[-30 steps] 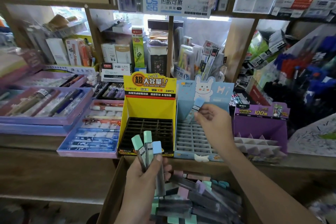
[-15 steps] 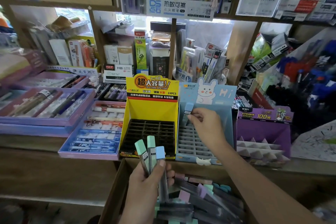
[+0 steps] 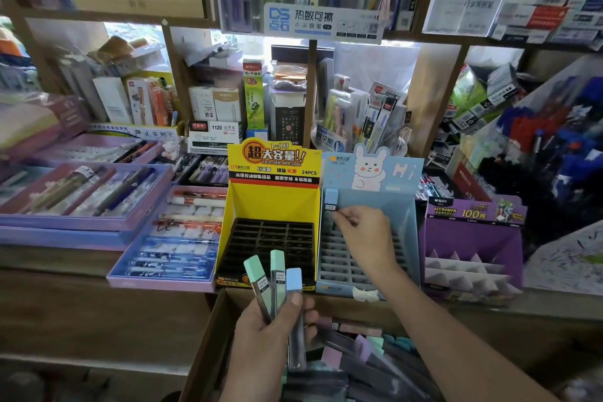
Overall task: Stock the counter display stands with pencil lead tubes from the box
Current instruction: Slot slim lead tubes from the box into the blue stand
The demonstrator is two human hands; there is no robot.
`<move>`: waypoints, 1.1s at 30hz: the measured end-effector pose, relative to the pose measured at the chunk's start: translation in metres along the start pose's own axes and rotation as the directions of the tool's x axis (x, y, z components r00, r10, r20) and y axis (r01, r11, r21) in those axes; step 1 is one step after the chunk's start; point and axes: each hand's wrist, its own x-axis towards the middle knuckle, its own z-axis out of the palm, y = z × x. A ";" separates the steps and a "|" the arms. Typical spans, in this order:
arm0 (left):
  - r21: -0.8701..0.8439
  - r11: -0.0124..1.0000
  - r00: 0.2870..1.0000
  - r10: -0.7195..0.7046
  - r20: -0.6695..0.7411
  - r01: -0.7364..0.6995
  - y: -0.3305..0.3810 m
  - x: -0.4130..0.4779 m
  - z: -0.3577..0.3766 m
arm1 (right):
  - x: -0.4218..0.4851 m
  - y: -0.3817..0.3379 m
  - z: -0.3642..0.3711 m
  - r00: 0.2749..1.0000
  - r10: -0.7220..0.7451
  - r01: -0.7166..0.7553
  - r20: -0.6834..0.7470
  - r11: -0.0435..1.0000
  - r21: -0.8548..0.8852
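Note:
My right hand [image 3: 363, 238] pinches a blue-capped lead tube [image 3: 331, 201] that stands upright at the back left corner of the light blue rabbit display stand [image 3: 404, 206]. My left hand [image 3: 272, 333] grips three lead tubes [image 3: 277, 281] fanned upward, two with green caps and one with a blue cap. They hover in front of the yellow display stand [image 3: 274, 202], whose black slotted tray holds nothing. Below, the cardboard box [image 3: 208, 336] holds several more tubes with pastel caps [image 3: 365, 356].
A purple display stand [image 3: 473, 238] with white dividers sits right of the blue one. Purple trays of pens [image 3: 81, 202] and erasers [image 3: 176, 238] lie to the left on the wooden counter [image 3: 65, 303]. Crowded shelves of stationery rise behind.
My right hand carried the blue-capped tube left and down from mid-air to the back left corner slot of the blue stand. My left hand kept its three tubes almost still.

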 end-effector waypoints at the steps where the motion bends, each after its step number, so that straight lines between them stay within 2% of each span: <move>1: 0.003 1.000 1.000 0.000 0.004 0.000 0.000 0.000 0.000 | -0.001 0.000 -0.001 1.000 0.011 -0.011 0.003 1.000 0.010; 6: -0.017 1.000 1.000 0.022 0.015 -0.022 0.002 -0.003 -0.001 | -0.020 -0.011 -0.014 0.999 0.043 -0.042 -0.011 0.993 0.113; 8: -0.028 0.999 0.999 0.040 0.015 -0.040 0.002 -0.003 -0.001 | -0.032 -0.020 -0.021 0.987 0.030 -0.068 0.160 0.969 0.237; 11: -0.015 0.998 0.998 0.059 0.017 -0.059 0.002 -0.003 0.000 | -0.046 -0.030 -0.031 0.869 0.007 -0.217 0.495 0.904 0.368; 15: 0.008 0.998 0.997 0.063 0.049 -0.064 0.002 -0.002 0.001 | -0.055 -0.031 -0.034 0.782 -0.003 -0.269 0.624 0.900 0.342; 17: 0.018 0.998 0.996 0.055 0.074 -0.057 0.003 -0.003 0.001 | -0.057 -0.029 -0.033 0.762 0.012 -0.296 0.648 0.896 0.332; 20: 0.028 0.999 0.995 0.044 0.089 -0.047 0.002 -0.003 0.001 | -0.057 -0.027 -0.034 0.769 0.030 -0.331 0.638 0.873 0.358; 28: 0.047 0.995 0.989 -0.088 0.120 0.083 0.001 -0.005 -0.001 | -0.040 -0.022 -0.056 0.844 0.068 -0.389 0.532 0.760 0.520; 33: 0.038 0.997 0.990 -0.072 0.120 0.067 0.001 -0.005 0.000 | -0.040 -0.022 -0.064 0.814 0.039 -0.447 0.580 0.681 0.580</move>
